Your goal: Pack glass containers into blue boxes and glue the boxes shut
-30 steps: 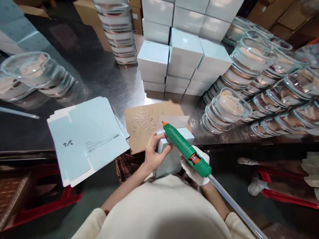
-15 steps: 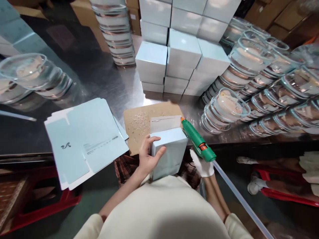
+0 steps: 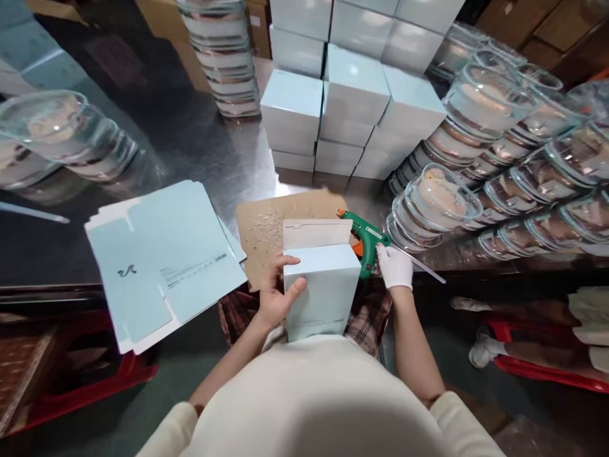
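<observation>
My bare left hand (image 3: 278, 295) grips a pale blue cardboard box (image 3: 322, 295) at its left side, thumb on the near face and a finger along the top edge. The box stands near my lap with its white flap (image 3: 316, 233) raised at the far side; a thin line of glue shows along the flap. In my white-gloved right hand (image 3: 396, 265) is the rear end of a green glue gun (image 3: 368, 240), turned on its side right of the box. Its orange nozzle points left, near the flap's right corner, and a glue stick sticks out behind.
Under the flap lies a brown cardboard sheet (image 3: 266, 222) spotted with glue. Flat blue box blanks (image 3: 166, 260) are piled at left. White boxes (image 3: 354, 82) are stacked behind, with clear round containers (image 3: 438, 197) at right and a tall stack (image 3: 228, 57) of them at back left. Another person's legs (image 3: 537, 355) show at right.
The glue gun has tipped onto its side, its handle now toward me and its glue stick swung rightward. My right hand has moved up and forward. My left hand still holds the box.
</observation>
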Demonstrator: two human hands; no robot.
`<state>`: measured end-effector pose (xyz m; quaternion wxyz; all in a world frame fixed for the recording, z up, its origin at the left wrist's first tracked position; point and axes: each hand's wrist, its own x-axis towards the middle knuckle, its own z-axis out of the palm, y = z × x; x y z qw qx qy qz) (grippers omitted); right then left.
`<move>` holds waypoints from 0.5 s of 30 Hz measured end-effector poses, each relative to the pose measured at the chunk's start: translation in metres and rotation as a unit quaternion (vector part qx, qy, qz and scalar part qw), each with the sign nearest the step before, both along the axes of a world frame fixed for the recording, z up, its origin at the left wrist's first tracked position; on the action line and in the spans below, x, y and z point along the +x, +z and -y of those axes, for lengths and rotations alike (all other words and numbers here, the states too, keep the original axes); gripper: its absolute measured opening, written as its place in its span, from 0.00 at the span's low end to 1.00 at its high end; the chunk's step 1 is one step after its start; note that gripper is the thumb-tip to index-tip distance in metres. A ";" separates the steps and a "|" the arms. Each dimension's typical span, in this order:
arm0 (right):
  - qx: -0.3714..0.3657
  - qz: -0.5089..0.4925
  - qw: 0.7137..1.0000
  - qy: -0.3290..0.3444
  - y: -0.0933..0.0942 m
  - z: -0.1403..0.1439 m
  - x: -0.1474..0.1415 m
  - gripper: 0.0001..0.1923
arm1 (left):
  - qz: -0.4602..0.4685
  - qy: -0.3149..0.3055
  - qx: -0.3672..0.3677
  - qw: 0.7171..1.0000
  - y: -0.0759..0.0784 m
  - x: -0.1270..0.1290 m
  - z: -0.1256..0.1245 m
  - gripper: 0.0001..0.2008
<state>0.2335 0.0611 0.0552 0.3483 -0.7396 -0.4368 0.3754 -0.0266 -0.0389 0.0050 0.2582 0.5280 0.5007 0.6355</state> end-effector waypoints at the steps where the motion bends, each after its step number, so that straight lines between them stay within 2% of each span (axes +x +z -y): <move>1: 0.020 -0.006 1.000 0.008 0.007 0.003 0.001 0.23 | 0.010 -0.010 0.003 1.000 -0.001 0.001 -0.001 0.20; 3: 0.053 -0.079 0.992 0.083 0.017 0.008 -0.006 0.24 | 0.030 -0.039 0.013 0.999 -0.001 0.003 -0.003 0.19; 6: 0.036 -0.256 0.938 0.232 0.019 0.008 -0.027 0.32 | 0.058 -0.071 0.025 0.995 0.002 0.007 -0.004 0.19; 8: 0.025 -0.309 0.919 0.243 0.014 0.007 -0.034 0.31 | 0.086 -0.077 0.018 0.993 0.003 0.011 -0.005 0.19; 10: 0.062 -0.310 0.915 0.251 0.011 0.009 -0.031 0.30 | 0.138 -0.080 0.013 0.987 0.003 0.015 -0.007 0.20; 11: 0.091 -0.297 0.906 0.287 0.010 0.011 -0.027 0.32 | 0.169 -0.082 0.019 0.982 0.002 0.016 -0.009 0.23; 13: 0.154 -0.243 0.869 0.403 0.015 0.016 -0.017 0.37 | 0.216 -0.088 0.039 0.972 -0.002 0.015 -0.012 0.32; 15: 0.215 -0.153 0.826 0.497 0.023 0.019 -0.010 0.33 | 0.214 -0.095 0.045 0.971 -0.005 0.011 -0.014 0.32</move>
